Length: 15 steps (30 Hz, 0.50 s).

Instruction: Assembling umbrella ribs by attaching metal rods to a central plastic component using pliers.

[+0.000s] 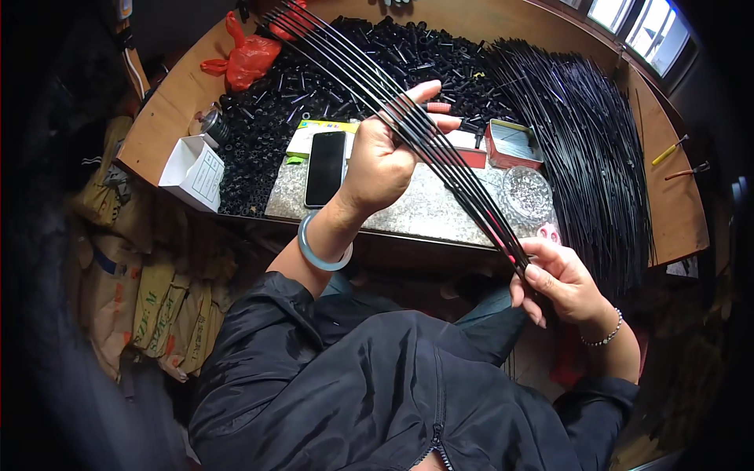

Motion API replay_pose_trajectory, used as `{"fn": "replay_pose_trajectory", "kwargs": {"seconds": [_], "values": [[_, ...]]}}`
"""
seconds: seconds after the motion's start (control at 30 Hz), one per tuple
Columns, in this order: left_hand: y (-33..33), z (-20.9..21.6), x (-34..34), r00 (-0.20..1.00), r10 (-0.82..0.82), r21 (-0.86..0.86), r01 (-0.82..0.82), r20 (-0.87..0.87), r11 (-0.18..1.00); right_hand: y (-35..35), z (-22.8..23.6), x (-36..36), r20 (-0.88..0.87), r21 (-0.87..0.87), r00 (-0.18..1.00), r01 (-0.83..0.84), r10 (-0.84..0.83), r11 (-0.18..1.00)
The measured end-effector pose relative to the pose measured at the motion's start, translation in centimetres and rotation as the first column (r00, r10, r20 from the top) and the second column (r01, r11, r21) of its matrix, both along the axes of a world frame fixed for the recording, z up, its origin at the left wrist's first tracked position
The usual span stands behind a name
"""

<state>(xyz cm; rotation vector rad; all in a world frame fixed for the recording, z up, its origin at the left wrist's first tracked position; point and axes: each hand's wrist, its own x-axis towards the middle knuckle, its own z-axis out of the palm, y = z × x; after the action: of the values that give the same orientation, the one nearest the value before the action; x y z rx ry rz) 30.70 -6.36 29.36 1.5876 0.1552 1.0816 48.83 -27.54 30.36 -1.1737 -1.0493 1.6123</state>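
A fanned bundle of several thin black rods (pixel 463 182) slants from the upper left down to the lower right in front of me. My left hand (pixel 385 153) holds the bundle near its middle, with the rods across the palm and the fingertips showing beyond them; one finger wears a reddish cover. The lower ends are pinched between thumb and fingers of my right hand (pixel 559 279). Pinkish-red marks show on the rods close to that hand. Under the bundle lies a speckled work board (pixel 440 204), with a black phone (pixel 326 169) beside my left wrist.
Black small parts (pixel 314 86) heap across the wooden-walled bench, with a large pile of black rods (pixel 589 149) at right. Around the board stand a clear round dish (pixel 526 194), a red-edged box (pixel 512 144), a white carton (pixel 193 173) and a red plastic bag (pixel 250 59).
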Motion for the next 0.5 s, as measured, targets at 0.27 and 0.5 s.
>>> {"fn": "replay_pose_trajectory", "kwargs": {"seconds": [0.27, 0.5], "values": [[-1.1, 0.2, 1.0, 0.982, -0.188, -0.189, 0.188, 0.02, 0.964, -0.2, -1.0, 3.4, 0.547, 0.345, 0.834, -0.138, -0.079, 0.929], [-2.0, 0.3, 2.6, 0.963, -0.268, -0.132, 0.269, 0.029, 0.954, -3.4, -3.7, 28.1, 0.609, 0.698, -0.633, 0.14, -0.478, 0.702]]}}
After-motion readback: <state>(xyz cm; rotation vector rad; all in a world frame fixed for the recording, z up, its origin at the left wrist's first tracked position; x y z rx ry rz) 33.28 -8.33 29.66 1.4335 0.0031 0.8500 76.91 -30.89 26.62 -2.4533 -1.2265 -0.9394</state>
